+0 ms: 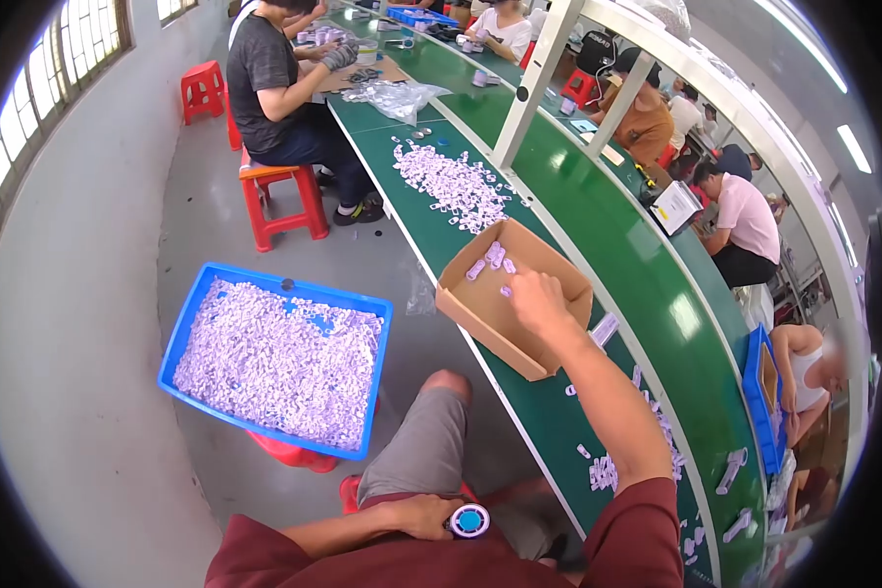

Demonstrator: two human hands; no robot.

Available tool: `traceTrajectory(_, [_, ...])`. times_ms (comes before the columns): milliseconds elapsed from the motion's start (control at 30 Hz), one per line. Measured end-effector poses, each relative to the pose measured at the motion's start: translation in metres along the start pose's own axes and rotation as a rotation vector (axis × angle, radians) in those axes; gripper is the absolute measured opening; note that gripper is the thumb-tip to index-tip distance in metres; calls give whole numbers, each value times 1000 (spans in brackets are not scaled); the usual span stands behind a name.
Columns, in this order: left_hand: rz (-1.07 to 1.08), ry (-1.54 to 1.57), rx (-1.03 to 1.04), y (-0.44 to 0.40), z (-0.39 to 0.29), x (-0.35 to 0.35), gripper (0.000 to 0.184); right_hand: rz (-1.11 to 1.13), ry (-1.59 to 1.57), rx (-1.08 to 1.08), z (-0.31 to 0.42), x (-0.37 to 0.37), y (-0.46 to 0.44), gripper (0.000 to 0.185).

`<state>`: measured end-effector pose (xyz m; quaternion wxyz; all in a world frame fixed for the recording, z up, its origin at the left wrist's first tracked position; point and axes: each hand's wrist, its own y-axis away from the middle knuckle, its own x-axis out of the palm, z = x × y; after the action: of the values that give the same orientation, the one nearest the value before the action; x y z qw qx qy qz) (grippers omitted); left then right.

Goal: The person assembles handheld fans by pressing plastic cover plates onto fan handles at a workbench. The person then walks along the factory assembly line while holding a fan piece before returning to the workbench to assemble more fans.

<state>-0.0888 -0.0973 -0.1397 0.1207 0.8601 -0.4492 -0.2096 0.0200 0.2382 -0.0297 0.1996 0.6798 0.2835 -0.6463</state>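
My right hand [539, 302] reaches into an open cardboard box [500, 338] on the green bench, its fingers curled. A small lilac plastic piece [506, 291] shows at its fingertips and seems pinched there. Several more lilac pieces [496, 257] lie in the far end of the box. Low by my lap, my left hand [429, 515] is closed at the edge of a round, pale-rimmed device [469, 521] with a blue centre. Its fingertips are partly hidden behind the device.
To the left, a blue tray [265, 438] full of small lilac pieces rests on a red stool [289, 453]. A heap of lilac parts [451, 186] lies beyond the box, with more parts [605, 472] nearer me. A white post [539, 83] rises beside the green belt [647, 260]. Co-workers sit around.
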Motion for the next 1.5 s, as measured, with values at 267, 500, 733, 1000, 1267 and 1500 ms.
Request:
traceTrajectory(267, [168, 181, 94, 10, 4, -10, 52, 79, -36, 92, -1, -8, 13, 20])
traceTrajectory(500, [-20, 34, -27, 7, 16, 12, 48, 96, -49, 123, -5, -10, 29, 22])
traceTrajectory(733, [-423, 297, -198, 18, 22, 17, 27, 22, -99, 210, -1, -30, 45, 18])
traceTrajectory(1000, [-661, 783, -120, 30, 3, -9, 22, -266, -454, 146, -1, -71, 95, 19])
traceTrajectory(1267, [-824, 838, 313, 37, -51, -45, 28, -295, -840, 39, 71, -92, 202, 19])
traceTrajectory(1500, [-679, 851, 321, 24, -69, -50, 48, -265, -1007, 74, 109, -65, 266, 25])
